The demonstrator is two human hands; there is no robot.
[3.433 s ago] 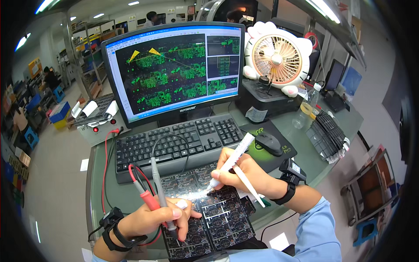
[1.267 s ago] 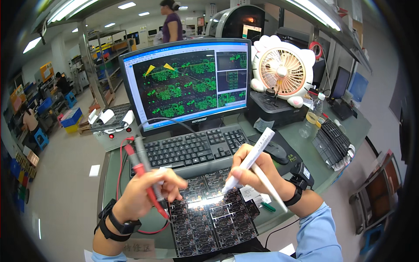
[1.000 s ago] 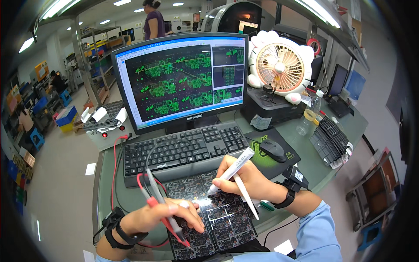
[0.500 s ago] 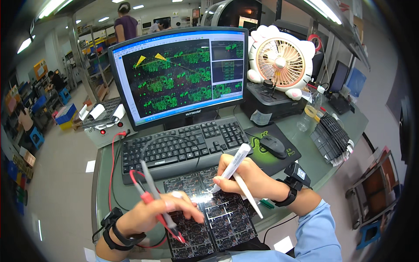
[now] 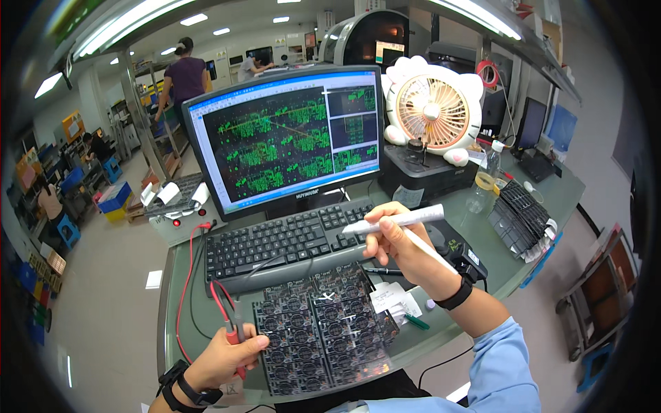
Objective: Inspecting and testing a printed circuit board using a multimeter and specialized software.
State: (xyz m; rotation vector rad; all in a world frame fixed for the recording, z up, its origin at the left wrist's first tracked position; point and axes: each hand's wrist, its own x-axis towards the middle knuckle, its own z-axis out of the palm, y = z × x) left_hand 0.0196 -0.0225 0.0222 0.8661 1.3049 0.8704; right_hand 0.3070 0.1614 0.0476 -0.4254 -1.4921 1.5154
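Note:
My left hand [image 5: 224,359] is closed around a pair of test probes, one red [image 5: 232,336] and one grey [image 5: 238,313], at the left edge of the dark circuit board panels [image 5: 292,344]. Its thumb points toward the panel edge. Raised over the keyboard's right end, my right hand [image 5: 401,242] grips a white marker pen [image 5: 423,215] between thumb and fingers, its tip pointing left. A slim white stick [image 5: 430,249] also lies in that hand, slanting down toward the wrist; its kind is unclear. White marks [image 5: 327,297] show on the upper part of the panels.
A black keyboard [image 5: 275,249] and a monitor [image 5: 275,144] with green board layouts stand behind the panels. Right of them lie paper slips [image 5: 392,297] and a green pen [image 5: 416,321]. Farther right are a fan [image 5: 432,110], a bottle [image 5: 482,189] and stacked black panels [image 5: 522,217]. Red leads [image 5: 180,303] run along the left.
My right hand has lifted off the panels, and the marker has swung from pointing down to nearly level. My left hand has drawn back leftward from above the panels with the probes. The view has shifted.

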